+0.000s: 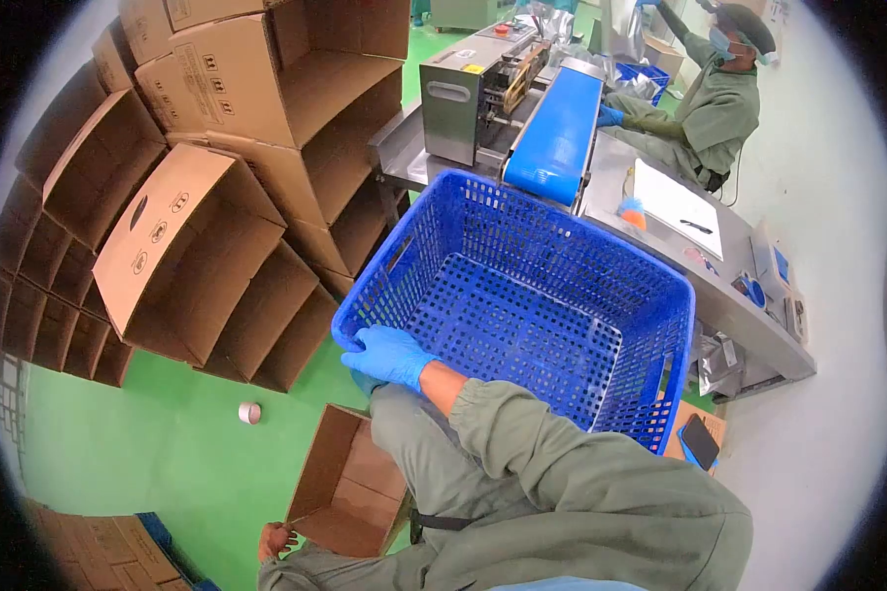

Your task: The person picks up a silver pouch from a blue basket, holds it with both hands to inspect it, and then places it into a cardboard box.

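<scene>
My right hand [394,357], in a blue glove, grips the left rim of a large blue plastic basket [512,295]. Nothing lies inside this basket, which is tilted beside the conveyor's end. At the lower left is my left hand [278,540], bare, with its fingers curled at the corner of an open cardboard box [350,483]. This box stands low beside my leg, partly hidden by it.
Stacked open cartons [217,89] fill the left side. A blue conveyor [557,128] and steel table [650,222] hold papers [675,207] and a pen. A masked co-worker [710,118] sits beyond. A tape roll [250,413] lies on the green floor.
</scene>
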